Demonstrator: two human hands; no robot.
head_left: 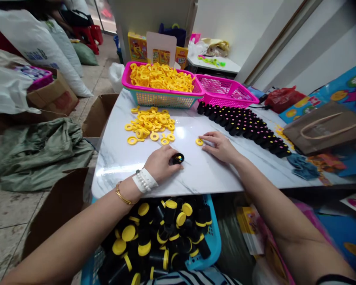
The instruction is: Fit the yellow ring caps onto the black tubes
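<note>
My left hand (163, 164) is wrapped round a small black cylinder (178, 158) near the front of the white marbled table (195, 178). To its right, the fingers of my right hand (221, 147) touch the edge of a yellow ring piece (199, 141) on the tabletop. Beyond my left hand lies a loose pile of yellow ring pieces (150, 123). Rows of black cylinders (243, 124) with pink and yellow dots stand at the right.
A pink basket (163, 92) full of yellow rings and another pink basket (228, 91) stand at the back. Below the front edge, a blue basket (215, 237) holds black containers with yellow lids. A brown paper bag (323, 128) is at the right.
</note>
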